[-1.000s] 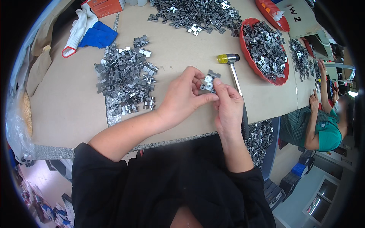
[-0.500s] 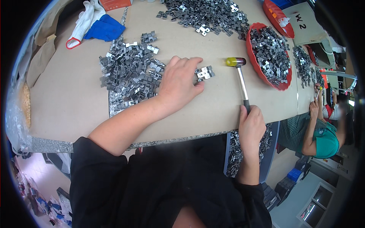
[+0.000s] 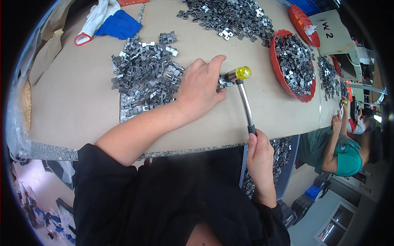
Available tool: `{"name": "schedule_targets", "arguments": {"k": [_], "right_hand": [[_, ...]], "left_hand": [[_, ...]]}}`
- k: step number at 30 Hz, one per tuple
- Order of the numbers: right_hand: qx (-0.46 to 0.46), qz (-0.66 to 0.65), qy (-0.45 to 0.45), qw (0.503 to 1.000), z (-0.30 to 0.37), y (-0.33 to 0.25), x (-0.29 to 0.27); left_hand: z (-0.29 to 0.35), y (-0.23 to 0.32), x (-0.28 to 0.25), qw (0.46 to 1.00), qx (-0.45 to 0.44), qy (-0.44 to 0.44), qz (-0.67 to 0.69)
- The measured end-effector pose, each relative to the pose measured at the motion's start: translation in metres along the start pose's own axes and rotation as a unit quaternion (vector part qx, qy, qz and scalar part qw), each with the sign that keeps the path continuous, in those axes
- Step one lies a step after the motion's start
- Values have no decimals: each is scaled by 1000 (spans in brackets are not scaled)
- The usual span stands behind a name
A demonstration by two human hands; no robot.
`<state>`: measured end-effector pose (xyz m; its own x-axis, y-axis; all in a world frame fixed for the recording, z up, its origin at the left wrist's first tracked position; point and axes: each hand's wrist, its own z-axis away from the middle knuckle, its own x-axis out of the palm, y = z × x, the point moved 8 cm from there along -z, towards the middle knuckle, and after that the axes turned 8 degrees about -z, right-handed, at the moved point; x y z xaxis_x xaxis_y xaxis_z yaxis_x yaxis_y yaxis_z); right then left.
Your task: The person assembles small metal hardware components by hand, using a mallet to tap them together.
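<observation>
My right hand [image 3: 261,158] grips the black end of a small mallet [image 3: 246,102] with a metal shaft. Its head has a clear yellow face turned to the right and a dark opposite end lying over or against a small metal bracket [image 3: 222,83]. With thumb and index finger at either side, my left hand [image 3: 200,87] steadies that bracket on the table; its other fingers are mostly hidden. Just left of this hand lies a heap of similar metal pieces [image 3: 145,76]. The mallet head covers part of the bracket.
A red scalloped tray [image 3: 273,61] full of metal pieces stands at the right, with a larger heap [image 3: 234,18] behind. White-and-blue gloves [image 3: 119,24] lie far left. Below the table edge is a bin of pieces [image 3: 279,158]. A co-worker in green [image 3: 349,158] sits at far right.
The mallet has swung left with my right hand, and its head has come from beside the bracket to over it. My left hand keeps its place at the bracket.
</observation>
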<state>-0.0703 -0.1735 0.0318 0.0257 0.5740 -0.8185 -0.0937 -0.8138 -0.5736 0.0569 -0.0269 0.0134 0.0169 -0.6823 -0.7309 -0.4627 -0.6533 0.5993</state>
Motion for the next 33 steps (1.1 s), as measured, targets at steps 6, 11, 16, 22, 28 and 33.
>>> {"name": "schedule_targets", "arguments": {"k": [6, 11, 16, 22, 28, 33], "right_hand": [[9, 37, -18, 999, -1, -3, 5], [8, 14, -6, 1000, 0, 0, -1], [-18, -15, 58, 998, 8, -16, -20], [67, 44, -21, 997, -1, 13, 2], [34, 60, 111, 991, -14, 17, -23], [18, 192, 162, 968, -37, 33, -22]], "left_hand": [[2, -1, 0, 1000, -3, 4, 4], [1, -1, 2, 1000, -8, 1, 15], [-1, 1, 0, 1000, 8, 10, 1], [-1, 3, 2, 1000, 10, 4, 2], [3, 2, -1, 1000, 6, 4, 3], [3, 3, 1, 1000, 9, -5, 4]]}}
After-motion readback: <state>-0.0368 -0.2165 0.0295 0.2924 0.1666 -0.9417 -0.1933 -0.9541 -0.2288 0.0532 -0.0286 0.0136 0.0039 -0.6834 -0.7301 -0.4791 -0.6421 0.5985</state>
